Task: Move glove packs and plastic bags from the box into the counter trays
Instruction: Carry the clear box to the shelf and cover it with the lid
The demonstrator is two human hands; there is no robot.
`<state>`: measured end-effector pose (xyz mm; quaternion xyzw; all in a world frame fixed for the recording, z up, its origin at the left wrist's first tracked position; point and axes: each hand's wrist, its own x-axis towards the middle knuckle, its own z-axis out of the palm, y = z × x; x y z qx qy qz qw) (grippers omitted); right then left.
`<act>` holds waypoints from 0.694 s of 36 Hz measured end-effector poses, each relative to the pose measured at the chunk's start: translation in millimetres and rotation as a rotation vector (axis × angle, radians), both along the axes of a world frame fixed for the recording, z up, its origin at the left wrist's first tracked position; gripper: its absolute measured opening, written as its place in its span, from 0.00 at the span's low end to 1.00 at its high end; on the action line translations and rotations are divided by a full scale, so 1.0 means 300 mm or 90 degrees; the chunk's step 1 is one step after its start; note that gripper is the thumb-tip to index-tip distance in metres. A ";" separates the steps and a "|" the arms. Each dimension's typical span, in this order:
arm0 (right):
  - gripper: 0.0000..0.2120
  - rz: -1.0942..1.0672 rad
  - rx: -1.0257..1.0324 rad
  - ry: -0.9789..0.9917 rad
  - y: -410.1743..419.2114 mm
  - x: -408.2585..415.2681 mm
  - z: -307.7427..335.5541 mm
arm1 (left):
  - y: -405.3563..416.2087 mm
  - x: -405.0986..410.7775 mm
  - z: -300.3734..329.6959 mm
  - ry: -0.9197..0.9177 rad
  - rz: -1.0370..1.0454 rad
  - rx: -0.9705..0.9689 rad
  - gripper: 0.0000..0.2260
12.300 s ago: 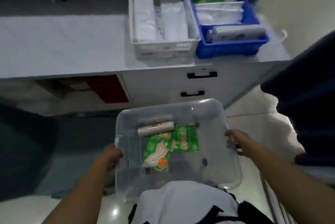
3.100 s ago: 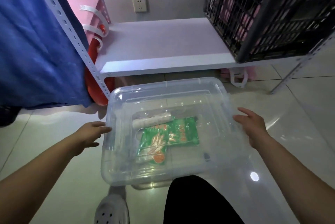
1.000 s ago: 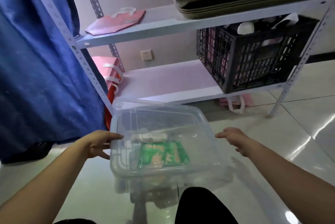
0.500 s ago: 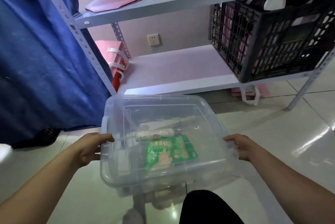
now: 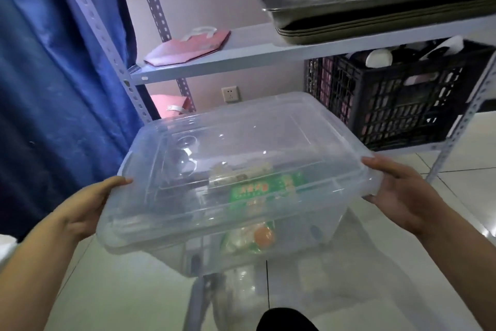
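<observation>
- Holding the clear plastic box off the floor, both hands clasp it by its short sides, with the lid on.
- Left hand: grip clenched on the box's left rim, thumb on top of the lid edge, fingers tucked beneath.
- Right hand: grip clenched on the right rim, thumb lying along the lid edge, fingers curled under the lip.
- Inside the box, seen through the lid and the near wall, a green glove pack lies flat on the bottom, its orange spot showing low behind the front wall.
- Just beyond the glove pack and touching its far edge, a pale roll of plastic bags lies crosswise.
- Below the box, the pale tiled floor shows.
- Behind the box's far right corner, a black crate stands on the lower shelf of a metal rack.
- On the upper shelf, a flat pink bag lies to the left and stacked metal trays to the right.
- A wall socket sits on the back wall, and a blue curtain hangs on the left.
</observation>
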<state>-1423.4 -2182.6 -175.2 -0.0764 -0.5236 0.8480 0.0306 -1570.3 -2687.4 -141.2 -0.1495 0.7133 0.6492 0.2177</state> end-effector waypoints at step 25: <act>0.45 -0.095 0.294 0.076 0.051 -0.149 -0.072 | 0.202 -0.290 -0.110 0.209 -0.279 0.239 0.36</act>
